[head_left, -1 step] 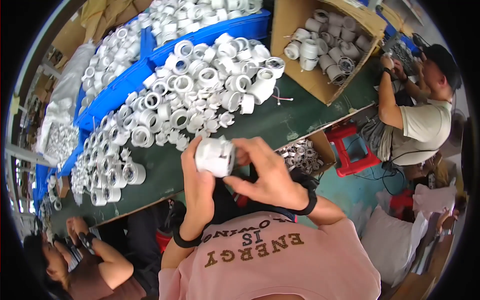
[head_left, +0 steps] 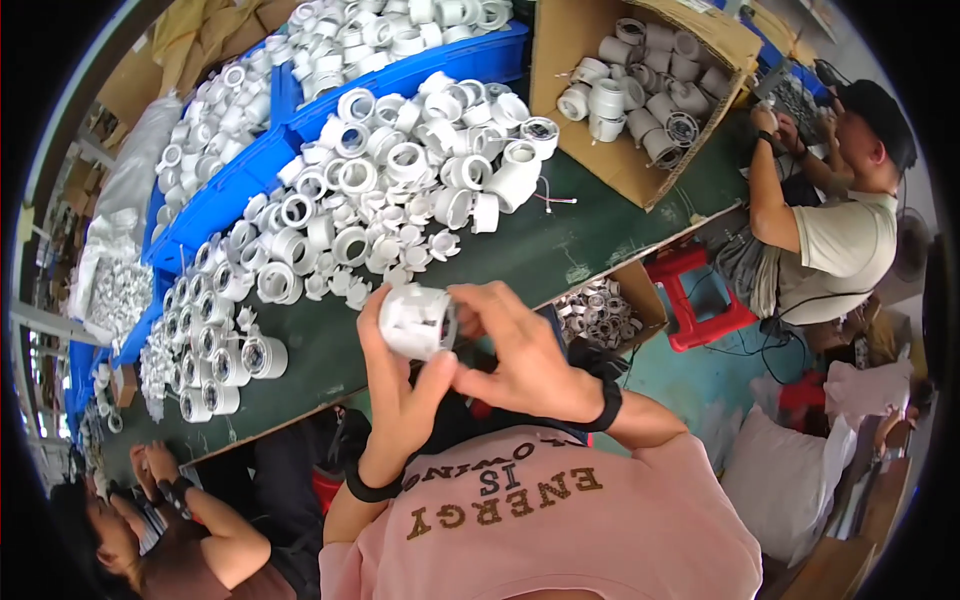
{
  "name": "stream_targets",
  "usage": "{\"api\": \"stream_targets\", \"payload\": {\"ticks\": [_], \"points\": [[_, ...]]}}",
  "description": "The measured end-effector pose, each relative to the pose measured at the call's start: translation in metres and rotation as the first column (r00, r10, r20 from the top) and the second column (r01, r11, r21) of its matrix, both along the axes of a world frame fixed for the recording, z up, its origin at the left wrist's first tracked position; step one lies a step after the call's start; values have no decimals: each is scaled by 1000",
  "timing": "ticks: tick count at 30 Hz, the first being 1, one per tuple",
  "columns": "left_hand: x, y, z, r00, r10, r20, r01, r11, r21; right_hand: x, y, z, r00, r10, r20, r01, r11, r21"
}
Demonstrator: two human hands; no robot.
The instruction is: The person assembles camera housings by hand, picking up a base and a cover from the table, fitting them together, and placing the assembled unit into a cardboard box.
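Note:
A white plastic cylindrical housing [head_left: 410,322], with dark parts showing at its right end, is held up in front of my chest. My left hand [head_left: 395,385] is wrapped round it from the left, its thumb reaching to the right end. My right hand [head_left: 535,365] has its fingers bent against that right end, thumb close to the left thumb. Beyond my hands lies a heap of white rings and sleeves [head_left: 405,160] on the green table [head_left: 330,350]. Several finished-looking white cylinders [head_left: 262,357] with dark ends stand in rows at left.
Blue bins [head_left: 235,180] of white parts line the far side. A cardboard box [head_left: 560,140] of white cylinders sits at far right, and another box [head_left: 645,300] of parts is below the table edge. Co-workers sit left [head_left: 215,525] and right [head_left: 840,230], near a red stool [head_left: 690,330].
The housing has turned slightly and moved a little left in view. My left thumb has slid toward its right end, and my right fingers have drawn closer together there.

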State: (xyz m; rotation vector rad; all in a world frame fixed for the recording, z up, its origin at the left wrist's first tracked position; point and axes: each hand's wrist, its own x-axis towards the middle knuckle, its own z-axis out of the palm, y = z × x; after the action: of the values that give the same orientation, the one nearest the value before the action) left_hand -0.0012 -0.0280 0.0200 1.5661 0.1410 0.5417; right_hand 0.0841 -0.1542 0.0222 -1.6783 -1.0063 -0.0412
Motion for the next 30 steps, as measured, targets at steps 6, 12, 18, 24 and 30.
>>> {"api": "stream_targets", "payload": {"ticks": [6,12,18,24,30], "points": [[7,48,-12,959,58,-277,-114,975,-191,29,7,-15,992,28,120,-21,998,-59],[-43,144,-28,819,341,-462,-307,940,149,178,-48,-43,743,-447,498,591,787,-176],[-43,171,-33,739,416,-529,-356,909,217,324,-89,-70,426,-591,685,873,468,-139],[-51,210,-41,722,689,-72,-205,312,928,338,-79,-85,575,-688,443,815,529,-237],[-10,295,32,661,750,9,-336,285,898,323,-80,-86,499,-736,458,859,490,-149]]}}
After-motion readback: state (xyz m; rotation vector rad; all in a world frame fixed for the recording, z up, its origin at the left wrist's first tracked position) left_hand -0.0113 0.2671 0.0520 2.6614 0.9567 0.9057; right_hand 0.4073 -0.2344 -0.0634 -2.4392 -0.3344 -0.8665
